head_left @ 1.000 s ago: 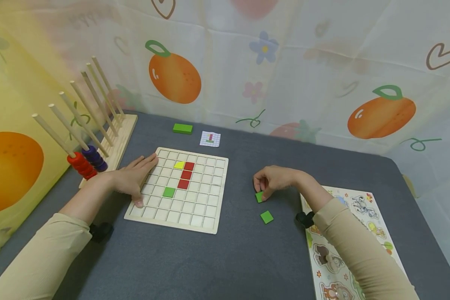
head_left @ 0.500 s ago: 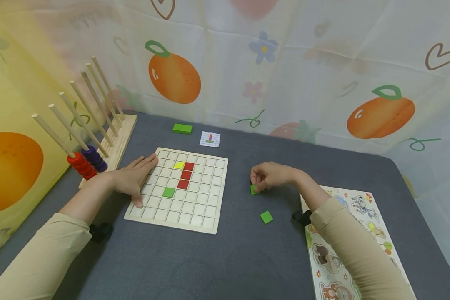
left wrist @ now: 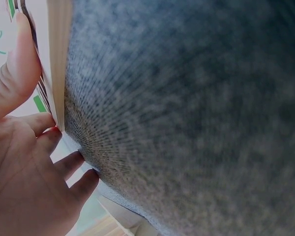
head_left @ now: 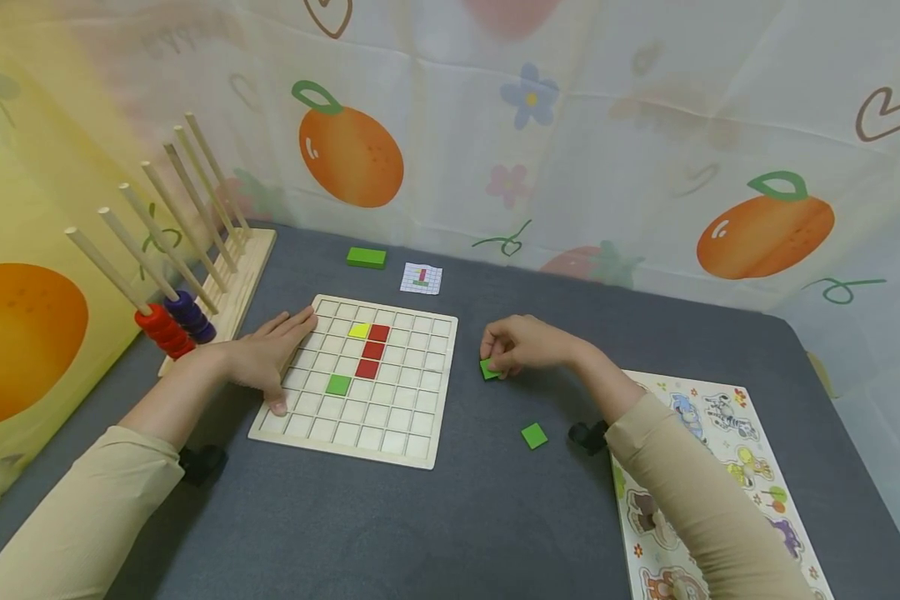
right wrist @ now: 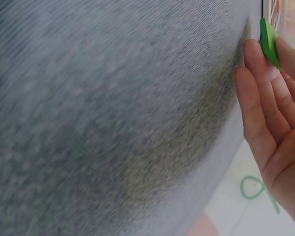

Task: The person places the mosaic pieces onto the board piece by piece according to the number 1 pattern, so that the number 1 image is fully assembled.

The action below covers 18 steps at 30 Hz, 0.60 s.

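My right hand (head_left: 528,343) pinches a green square tile (head_left: 488,369) between thumb and fingers, just right of the wooden grid board (head_left: 412,446). In the right wrist view the tile (right wrist: 269,43) sits tilted at the fingertips. With fingers spread, my left hand (head_left: 270,354) rests along the board's left edge; the left wrist view shows its thumb over the top and fingers by the side. Three red tiles (head_left: 372,351) form a column on the board. A yellow piece (head_left: 359,331) adjoins the top one, and a green tile (head_left: 337,384) lies lower left.
Another green tile (head_left: 534,436) lies on the table. Behind the board are a green block (head_left: 366,257) and a small pattern card (head_left: 422,278). A pegged bead stand (head_left: 251,258) stands at left, an animal puzzle board (head_left: 757,500) at right.
My right hand has moved left and slightly away from me, carrying the pinched green tile toward the grid board. My left hand has stayed in place.
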Each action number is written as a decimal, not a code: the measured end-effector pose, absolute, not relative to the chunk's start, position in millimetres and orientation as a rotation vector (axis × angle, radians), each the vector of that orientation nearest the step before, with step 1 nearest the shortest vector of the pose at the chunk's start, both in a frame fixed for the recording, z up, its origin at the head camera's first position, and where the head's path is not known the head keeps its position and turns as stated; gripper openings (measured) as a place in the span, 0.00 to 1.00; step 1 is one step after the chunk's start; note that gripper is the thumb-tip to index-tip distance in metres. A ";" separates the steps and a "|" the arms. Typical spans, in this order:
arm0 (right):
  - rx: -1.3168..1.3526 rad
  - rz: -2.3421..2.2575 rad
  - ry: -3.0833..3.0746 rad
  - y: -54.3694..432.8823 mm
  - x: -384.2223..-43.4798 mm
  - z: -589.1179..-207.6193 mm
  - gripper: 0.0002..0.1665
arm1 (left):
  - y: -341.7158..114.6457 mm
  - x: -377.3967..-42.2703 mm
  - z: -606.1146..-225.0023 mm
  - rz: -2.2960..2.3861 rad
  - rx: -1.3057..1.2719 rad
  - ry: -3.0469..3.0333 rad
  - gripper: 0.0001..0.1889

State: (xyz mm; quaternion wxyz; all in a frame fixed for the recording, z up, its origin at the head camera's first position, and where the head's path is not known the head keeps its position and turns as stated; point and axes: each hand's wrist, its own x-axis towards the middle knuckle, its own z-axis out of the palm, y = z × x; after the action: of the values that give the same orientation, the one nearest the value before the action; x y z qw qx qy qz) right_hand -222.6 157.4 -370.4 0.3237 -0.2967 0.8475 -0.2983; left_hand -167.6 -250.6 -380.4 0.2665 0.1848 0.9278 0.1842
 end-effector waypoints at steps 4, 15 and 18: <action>-0.742 -0.849 2.225 149.5 -222.4 -369.0 0.07 | -250.8 -167.3 -380.1 0.496 0.495 2.505 0.75; -0.768 -0.999 2.202 123.2 -218.1 -366.6 0.06 | -251.9 -168.3 -381.9 0.511 0.492 2.501 0.75; -0.786 -1.000 2.206 117.9 -218.1 -367.9 0.06 | -251.9 -168.7 -382.7 0.506 0.491 2.502 0.75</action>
State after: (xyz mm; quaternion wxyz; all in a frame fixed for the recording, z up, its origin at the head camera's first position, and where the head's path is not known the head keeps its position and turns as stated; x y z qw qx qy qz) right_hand -218.1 117.9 -367.9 0.2933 -0.2950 0.8283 -0.3753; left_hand -168.7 -251.9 -382.7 0.2676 0.1820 0.9274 0.1876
